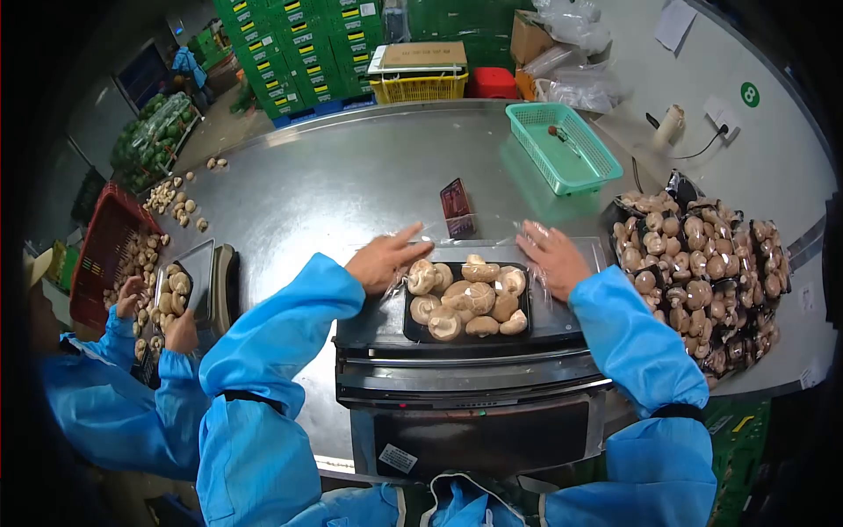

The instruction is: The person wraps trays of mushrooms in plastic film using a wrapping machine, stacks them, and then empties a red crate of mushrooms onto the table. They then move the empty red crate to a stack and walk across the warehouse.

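A black tray [410, 327] of brown mushrooms [468, 297] sits on the wrapping machine [474, 373] in front of me. Clear film [492, 248] stretches over and behind the tray, its edges hard to make out. At the tray's left back corner, my left hand [386, 260] has its fingers pointing inward and pressed on the film. My right hand [553, 259] is at the right back corner, fingers together on gathered film. A small dark red printed package [457, 208] stands behind the film, between the two hands.
Wrapped mushroom trays [702, 272] are piled at right. A green basket [566, 149] lies at the back right. At left, a co-worker [123, 395] holds a mushroom tray near a scale [226, 285], a red crate [110, 250] and loose mushrooms [180, 206].
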{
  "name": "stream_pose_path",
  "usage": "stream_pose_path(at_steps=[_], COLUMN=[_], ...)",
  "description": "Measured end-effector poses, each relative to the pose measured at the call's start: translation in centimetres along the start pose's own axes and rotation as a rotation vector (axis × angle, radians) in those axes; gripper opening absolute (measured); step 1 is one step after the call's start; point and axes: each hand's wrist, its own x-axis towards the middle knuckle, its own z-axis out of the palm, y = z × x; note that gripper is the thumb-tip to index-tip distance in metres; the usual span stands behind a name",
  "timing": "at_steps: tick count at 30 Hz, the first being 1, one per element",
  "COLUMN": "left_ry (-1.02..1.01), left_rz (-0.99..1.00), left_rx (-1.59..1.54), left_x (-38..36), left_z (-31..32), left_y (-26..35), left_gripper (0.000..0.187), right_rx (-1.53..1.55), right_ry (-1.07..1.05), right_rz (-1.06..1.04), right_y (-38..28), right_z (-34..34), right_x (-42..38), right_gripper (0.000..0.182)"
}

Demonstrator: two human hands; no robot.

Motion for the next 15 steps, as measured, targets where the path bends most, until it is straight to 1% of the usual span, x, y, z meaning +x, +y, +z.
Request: stream_pose_path(at_steps=[2,3,4,5,6,7,8,9,10,12,14,15], left_ry=[0.151,0.164,0.178,0.16,0.222,0.188,0.143,0.129,0.113,0.082,0.031,-0.004], left_rz=[0.05,0.055,0.055,0.05,-0.117,-0.291,-0.472,-0.44,-0.409,-0.553,-0.695,-0.883], left_rx=[0.014,0.01,0.006,-0.208,-0.67,-1.073,-1.475,-1.502,-1.532,-1.828,-1.941,-1.991], left_x=[-0.7,-1.2,-2.0,-2.8,-4.3,-5.4,-6.5,-8.2,-10.1,-13.7,-16.7,-18.1], left_z=[2.1,2.6,3.3,4.3,2.6,1.5,1.2,1.7,2.1,2.6,5.0,7.0], left_y=[-0.3,0.2,0.9,0.8,4.3,6.7,8.5,9.7,11.4,16.0,18.8,20.0], left_gripper=[0.051,0.049,0.047,0.046,0.041,0.037,0.035,0.033,0.033,0.029,0.028,0.028], right_rx=[0.154,0.171,0.17,0.443,0.718,0.719,1.174,1.63,1.636,1.839,1.871,1.843], right_ry=[-0.025,0.027,0.024,0.113,0.203,0.2,0.18,0.148,0.136,-0.073,-0.045,-0.068], right_rz=[0.135,0.11,0.103,0.227,0.351,0.349,0.549,0.757,0.769,0.984,1.06,1.131], right_y=[-0.8,-1.6,-2.8,-4.2,-5.2,-6.4,-7.7,-8.9,-10.0,-12.2,-15.8,-17.2], right_z=[2.3,2.2,2.0,1.6,0.9,-0.4,-2.2,-3.7,-5.0,-6.6,-4.8,-4.6], right_x=[-0.8,-1.1,-1.8,-2.7,-3.1,-3.4,-3.7,-4.5,-5.8,-9.2,-14.3,-15.7], right_gripper=[0.05,0.041,0.041,0.035,0.031,0.031,0.028,0.027,0.027,0.026,0.025,0.023])
